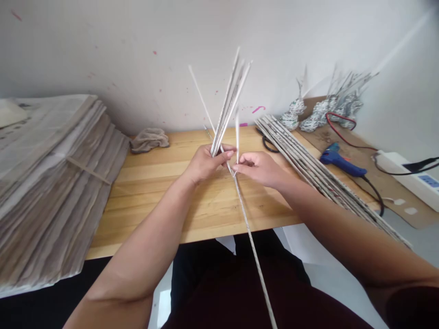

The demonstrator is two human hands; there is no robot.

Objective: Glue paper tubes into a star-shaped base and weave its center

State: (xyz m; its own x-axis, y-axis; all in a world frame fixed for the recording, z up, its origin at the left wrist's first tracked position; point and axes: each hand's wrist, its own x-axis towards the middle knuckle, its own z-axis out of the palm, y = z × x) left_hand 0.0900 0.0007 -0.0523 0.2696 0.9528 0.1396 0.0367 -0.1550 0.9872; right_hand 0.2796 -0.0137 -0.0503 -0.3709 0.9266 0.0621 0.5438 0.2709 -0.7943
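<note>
My left hand is closed around several thin rolled paper sticks, which rise in a bundle above the table. One stick leans off to the left of the bundle. My right hand pinches a paper stick near its base, thumb and finger together, close to my left fingertips. A long paper stick runs from the point where the sticks meet down over the table edge toward my lap. My fingers partly hide the crossing of the sticks.
A tall stack of newspapers stands at left, with a crumpled cloth beside it. At right lie a row of paper sticks, a blue glue gun and a white power strip. Woven paper pieces stand at the back right.
</note>
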